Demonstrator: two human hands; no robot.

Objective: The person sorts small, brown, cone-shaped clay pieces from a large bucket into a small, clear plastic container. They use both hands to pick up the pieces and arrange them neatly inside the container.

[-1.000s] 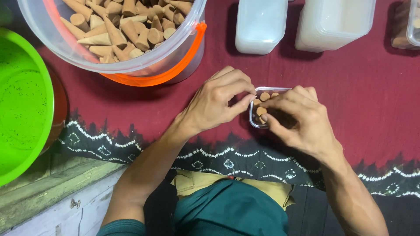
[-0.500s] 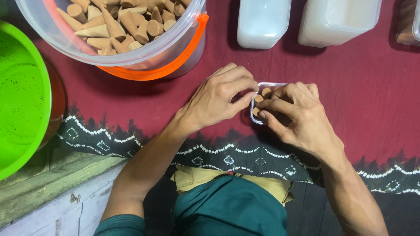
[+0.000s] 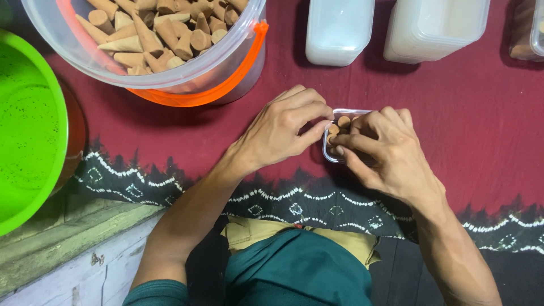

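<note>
Both hands meet over a small clear container (image 3: pixel 340 136) packed with brown cones: the left hand (image 3: pixel 280 129) pinches at its left rim, the right hand (image 3: pixel 385 148) covers its right side. Up-left of the container stands a clear bucket (image 3: pixel 226 68) with an orange handle, full of the same cones, and straight above it a stack of white tubs (image 3: pixel 339 28). Far left of the container lies a green basin (image 3: pixel 28 130).

The small box (image 3: pixel 340 136) is clear glossy plastic; its cones (image 3: pixel 343 121) look matt and clay-like. The bucket (image 3: pixel 170 73) is translucent smooth plastic. The maroon cloth (image 3: pixel 481 113) looks soft, matt.
</note>
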